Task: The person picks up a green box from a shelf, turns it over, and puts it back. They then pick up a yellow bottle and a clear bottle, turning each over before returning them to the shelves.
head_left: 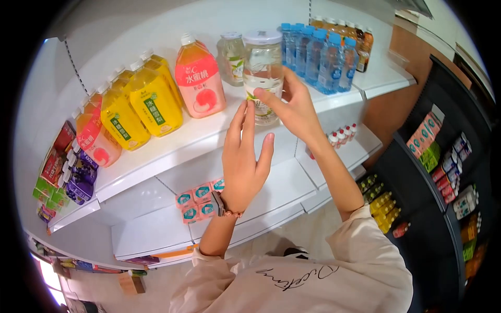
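Note:
My right hand (295, 107) is wrapped round a large clear bottle (263, 60) with a wide white cap and a green-and-white label, its thumb across the front. The bottle is upright at the front part of the white shelf (209, 128). My left hand (244, 151), with a watch at the wrist, has its fingers stretched out, the fingertips right at the bottle's lower side. Behind the bottle, to the left, stands a similar clear bottle (233, 60). A large pink-labelled peach drink bottle (198, 78) is beside it.
Yellow drink bottles (154, 101) and purple bottles (81, 175) line the shelf's left side. Blue-capped water bottles (330, 62) stand on the right. Pink cartons (195, 201) sit on the lower shelf. A dark rack (417, 193) with more goods is at the right.

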Demonstrator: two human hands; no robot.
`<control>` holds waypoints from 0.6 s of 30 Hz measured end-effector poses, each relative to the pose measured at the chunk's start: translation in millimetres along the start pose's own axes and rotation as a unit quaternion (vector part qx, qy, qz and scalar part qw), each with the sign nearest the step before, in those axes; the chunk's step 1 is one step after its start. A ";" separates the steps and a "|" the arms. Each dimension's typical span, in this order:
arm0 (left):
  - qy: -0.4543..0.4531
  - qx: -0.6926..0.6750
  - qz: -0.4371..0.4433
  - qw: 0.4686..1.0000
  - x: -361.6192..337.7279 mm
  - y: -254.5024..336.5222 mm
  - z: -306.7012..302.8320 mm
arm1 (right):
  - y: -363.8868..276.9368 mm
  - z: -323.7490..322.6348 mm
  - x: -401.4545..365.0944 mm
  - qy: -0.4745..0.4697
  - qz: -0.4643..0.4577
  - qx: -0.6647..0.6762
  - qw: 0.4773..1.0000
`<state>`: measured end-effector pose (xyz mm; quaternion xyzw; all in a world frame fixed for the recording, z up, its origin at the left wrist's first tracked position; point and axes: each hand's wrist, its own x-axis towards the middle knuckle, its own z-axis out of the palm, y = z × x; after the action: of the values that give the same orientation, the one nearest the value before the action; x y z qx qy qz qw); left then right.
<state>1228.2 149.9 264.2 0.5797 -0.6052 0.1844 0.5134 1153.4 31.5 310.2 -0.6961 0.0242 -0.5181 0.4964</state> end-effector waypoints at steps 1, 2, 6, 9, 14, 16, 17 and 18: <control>-0.021 0.050 -0.016 0.998 5.7 -7.1 5.3 | 8.7 -2.1 12.6 -0.021 0.026 -0.030 0.999; -0.014 0.055 -0.017 0.998 11.6 -12.1 11.3 | 22.4 -4.0 24.5 -0.028 0.022 -0.027 0.999; -0.047 0.151 -0.078 0.984 26.7 -28.5 34.0 | 67.0 -8.2 52.2 -0.063 0.035 -0.026 0.997; -0.064 0.171 -0.102 0.978 31.4 -35.0 50.9 | 79.3 -16.7 67.0 -0.106 0.073 -0.019 0.992; -0.062 0.217 -0.077 0.971 41.3 -44.8 69.2 | 95.3 -27.0 84.0 -0.157 0.101 -0.040 0.982; -0.074 0.263 -0.084 0.958 44.7 -45.4 74.7 | 97.2 -29.8 85.3 -0.153 0.091 -0.027 0.984; -0.076 0.269 -0.083 0.957 47.2 -47.8 77.2 | 98.6 -30.4 86.3 -0.150 0.083 -0.020 0.985; -0.082 0.297 -0.072 0.948 48.6 -51.1 79.2 | 106.7 -32.0 88.0 -0.149 0.082 -0.014 0.985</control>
<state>1251.2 46.8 253.7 0.7615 -0.5193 0.2701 0.2782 1221.5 -92.0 294.2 -0.7680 0.0138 -0.3657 0.5257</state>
